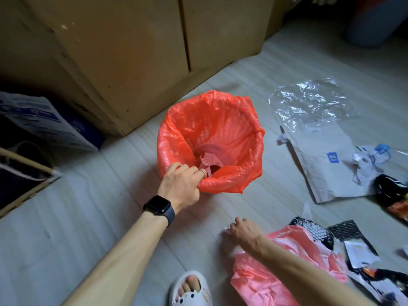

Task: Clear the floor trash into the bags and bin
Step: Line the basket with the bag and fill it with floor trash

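A bin lined with a red plastic bag point(234, 133) stands on the floor in the middle. My left hand point(182, 184), with a watch on the wrist, grips the near edge of the red liner. A scrap of pale paper point(208, 162) lies inside the bin. My right hand point(244, 228) pinches a small white scrap point(227, 229) on the floor, beside a pink plastic bag point(287, 272). To the right lie a grey mailer envelope point(324, 171), a clear plastic sheet point(309, 100) and black printed wrappers point(348, 239).
A brown wooden cabinet point(143, 51) stands behind the bin. At the left sit a blue-and-white cardboard box point(44, 124) and a wood-framed basket point(19, 173). My foot in a white slipper point(192, 288) is at the bottom. More wrappers point(393, 195) lie far right.
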A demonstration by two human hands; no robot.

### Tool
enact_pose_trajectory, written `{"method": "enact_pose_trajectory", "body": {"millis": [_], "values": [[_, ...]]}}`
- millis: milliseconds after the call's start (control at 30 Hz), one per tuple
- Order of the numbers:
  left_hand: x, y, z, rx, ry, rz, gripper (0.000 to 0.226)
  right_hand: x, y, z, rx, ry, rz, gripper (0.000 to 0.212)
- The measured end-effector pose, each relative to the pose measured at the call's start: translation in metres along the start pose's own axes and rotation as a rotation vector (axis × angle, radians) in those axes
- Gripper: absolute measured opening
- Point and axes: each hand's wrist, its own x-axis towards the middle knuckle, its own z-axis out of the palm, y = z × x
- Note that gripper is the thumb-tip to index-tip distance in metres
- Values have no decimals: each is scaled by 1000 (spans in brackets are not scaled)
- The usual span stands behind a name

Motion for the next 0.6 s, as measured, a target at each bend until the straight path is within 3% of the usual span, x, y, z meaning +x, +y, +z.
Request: {"method": "enact_pose_trajectory", "body": {"millis": [100,233,367,433,500,600], "values": [[-3,-1,2,-3,-31,-32,37,-5,11,-17,47,23,-43,46],[-3,-1,4,39,-195,-74,44,-22,31,-50,35,3,-65,29],[2,8,1,31,-198,-67,43,-51,43,-89,31,-110,-30,15],[5,13,-1,26,-222,-66,41,-69,45,-118,73,-137,-35,24],[8,16,-6,7,-264,-74,41,-87,46,-155,170,-113,-54,34],[9,22,-15,-31,-310,-66,38,-107,50,-209,366,53,-74,29]]}}
